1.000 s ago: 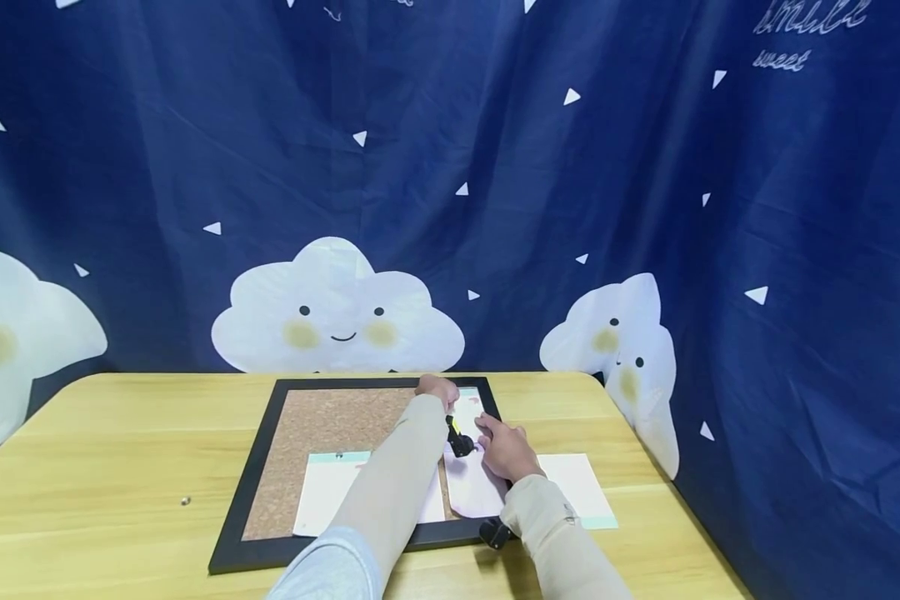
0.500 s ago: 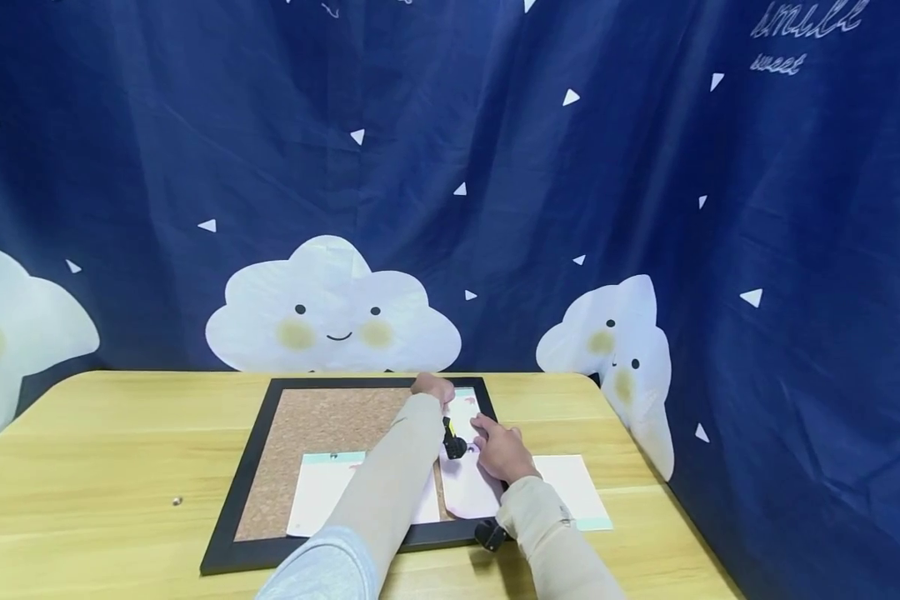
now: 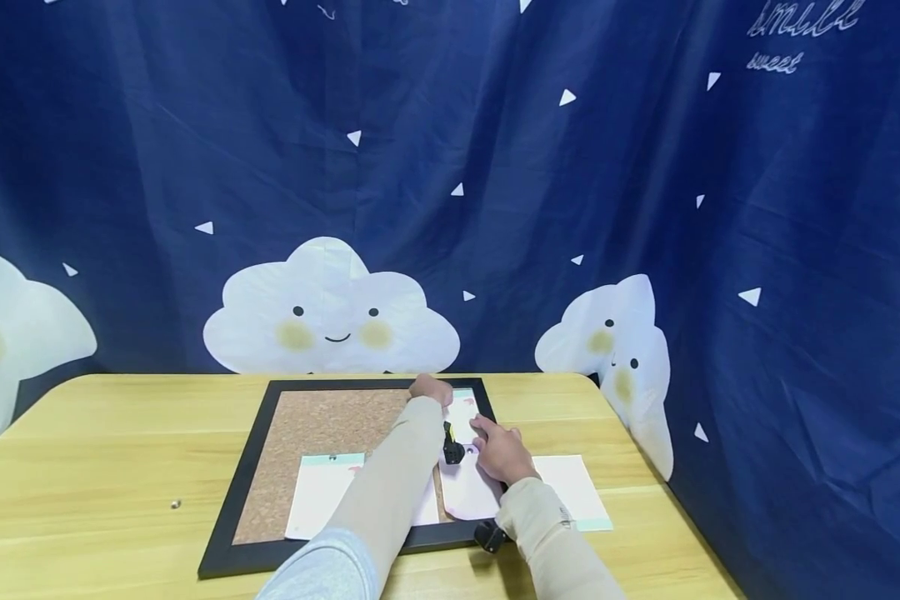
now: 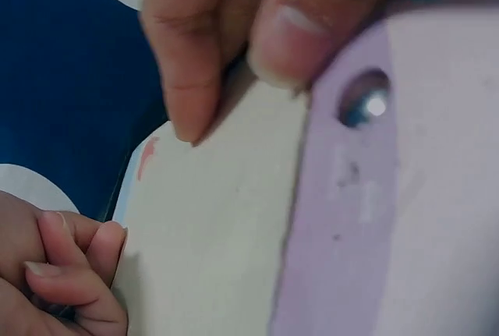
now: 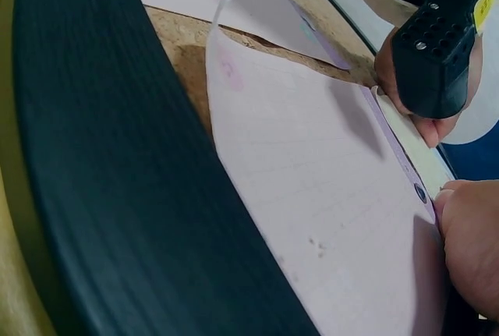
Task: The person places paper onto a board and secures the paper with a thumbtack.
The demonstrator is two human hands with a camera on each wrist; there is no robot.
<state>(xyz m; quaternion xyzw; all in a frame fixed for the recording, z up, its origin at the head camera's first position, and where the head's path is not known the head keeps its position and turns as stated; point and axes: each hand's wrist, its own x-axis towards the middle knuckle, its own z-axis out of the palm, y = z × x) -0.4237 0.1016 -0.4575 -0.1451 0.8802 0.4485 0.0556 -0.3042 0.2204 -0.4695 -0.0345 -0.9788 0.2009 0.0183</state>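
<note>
On the framed cork board (image 3: 330, 417), a cream sheet of paper (image 3: 461, 422) with a teal strip and red print lies at the upper right. My left hand (image 3: 431, 390) pinches its left edge; in the left wrist view, thumb and finger rest on the paper (image 4: 222, 219). My right hand (image 3: 504, 452) holds the opposite edge, its fingertips (image 4: 97, 250) bent against it. Below is a white sheet with a purple strip (image 3: 468, 492), fixed by a shiny round pin (image 4: 366, 100). The tips of both hands are partly hidden in the head view.
Another teal-topped sheet (image 3: 322, 492) is on the board's lower left, partly covered by my left forearm. One more sheet (image 3: 570, 492) lies on the table (image 3: 105, 467) at the right. A small metal pin (image 3: 176, 504) sits left of the black frame (image 3: 234, 508).
</note>
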